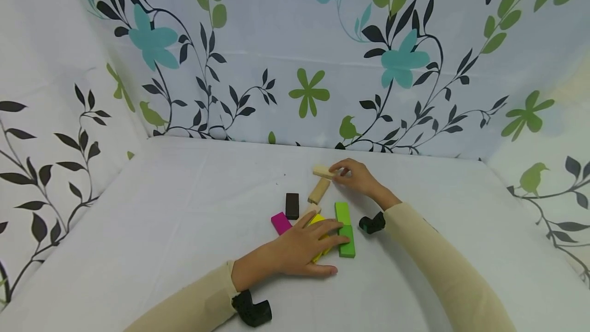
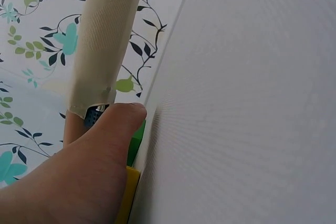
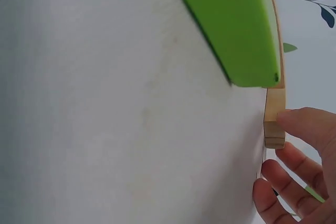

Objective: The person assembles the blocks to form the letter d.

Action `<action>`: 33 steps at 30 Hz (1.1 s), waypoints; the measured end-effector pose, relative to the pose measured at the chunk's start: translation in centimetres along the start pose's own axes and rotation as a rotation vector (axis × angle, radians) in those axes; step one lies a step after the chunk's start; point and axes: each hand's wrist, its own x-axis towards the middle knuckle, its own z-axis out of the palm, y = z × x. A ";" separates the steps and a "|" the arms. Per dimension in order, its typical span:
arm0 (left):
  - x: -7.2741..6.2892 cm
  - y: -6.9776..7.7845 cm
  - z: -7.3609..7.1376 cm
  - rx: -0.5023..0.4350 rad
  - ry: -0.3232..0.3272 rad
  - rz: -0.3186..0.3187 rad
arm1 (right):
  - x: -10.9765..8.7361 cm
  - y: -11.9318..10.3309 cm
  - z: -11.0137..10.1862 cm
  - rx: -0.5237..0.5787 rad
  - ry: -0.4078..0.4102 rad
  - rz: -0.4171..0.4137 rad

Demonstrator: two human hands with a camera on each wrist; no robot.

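1. Currently, the right hand pinches a pale wooden block just below and right of the frame's centre.
2. Lower down, the left hand lies spread over a yellow block, fingertips at the green blocks.

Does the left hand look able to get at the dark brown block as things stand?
Probably yes: the dark brown block lies just beyond the left hand with its top uncovered, though the magenta block sits close to its near end.

Right hand on wooden block
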 end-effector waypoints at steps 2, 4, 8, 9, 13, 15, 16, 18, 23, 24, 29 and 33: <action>0.0 0.0 0.0 0.000 -0.006 -0.004 | -0.2 0.0 -0.1 0.002 0.021 0.019; 0.0 -0.1 0.0 -0.001 -0.014 -0.008 | -0.3 0.1 -0.2 0.004 0.031 0.039; 0.0 -0.1 -0.1 -0.011 -0.028 -0.018 | -0.6 0.2 -0.3 0.014 0.037 0.086; 0.0 -0.1 -0.1 -0.016 -0.029 -0.020 | -0.7 0.2 -0.3 0.013 0.037 0.092; 0.0 -0.1 -0.2 -0.039 -0.038 -0.027 | -1.1 0.0 -0.4 0.013 0.037 0.119; 0.0 -0.2 -0.2 -0.047 -0.041 -0.027 | -1.5 -0.1 -0.5 0.013 0.035 0.121; 0.0 -0.1 -0.3 -0.047 -0.043 -0.028 | -1.6 -0.1 -0.4 0.014 0.033 0.123; 0.0 -0.1 -0.3 -0.046 -0.047 -0.030 | -1.9 -0.2 -0.4 0.009 0.031 0.121; 0.0 -0.1 -0.3 -0.037 -0.054 -0.038 | -2.0 -0.2 -0.3 -0.006 0.069 0.084; 0.0 -0.1 -0.3 -0.038 -0.056 -0.037 | -1.9 -0.1 -0.3 -0.004 0.079 0.070; 0.1 0.0 -0.2 -0.048 -0.043 -0.022 | -1.7 0.5 -0.2 0.044 0.051 -0.012; 0.1 -0.1 -0.1 -0.043 -0.019 -0.009 | -1.5 0.9 -0.1 0.057 -0.021 -0.019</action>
